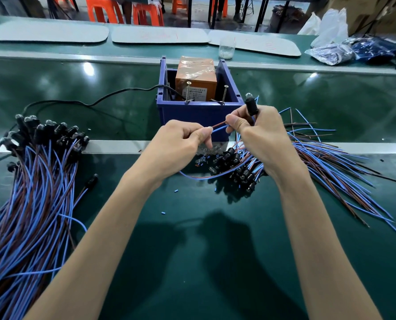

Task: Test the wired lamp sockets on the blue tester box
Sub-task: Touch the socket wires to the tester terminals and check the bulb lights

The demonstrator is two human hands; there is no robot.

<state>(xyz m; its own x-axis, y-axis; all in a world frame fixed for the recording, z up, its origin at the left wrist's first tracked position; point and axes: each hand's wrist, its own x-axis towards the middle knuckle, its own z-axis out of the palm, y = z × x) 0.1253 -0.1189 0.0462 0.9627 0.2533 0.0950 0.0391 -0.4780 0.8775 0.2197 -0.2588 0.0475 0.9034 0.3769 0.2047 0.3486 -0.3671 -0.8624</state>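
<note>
The blue tester box point(192, 112) stands on the green belt, with an orange transformer block point(196, 79) inside and two upright screws point(187, 92) at its front rim. Just in front of it, my right hand point(261, 139) grips a black lamp socket point(251, 105) with its bulb pointing up, and pinches that socket's brown and blue wires point(219, 127). My left hand point(181, 144) pinches the other end of the same wire pair. The wires stretch between my hands, below the screws and apart from them.
A big heap of wired sockets point(42, 139) lies at the left, its wires trailing toward me. A second pile of sockets point(236, 167) sits under my right hand, wires fanning right. A black power cord point(100, 100) runs left from the box. A plastic cup point(227, 48) and bags point(331, 53) lie beyond.
</note>
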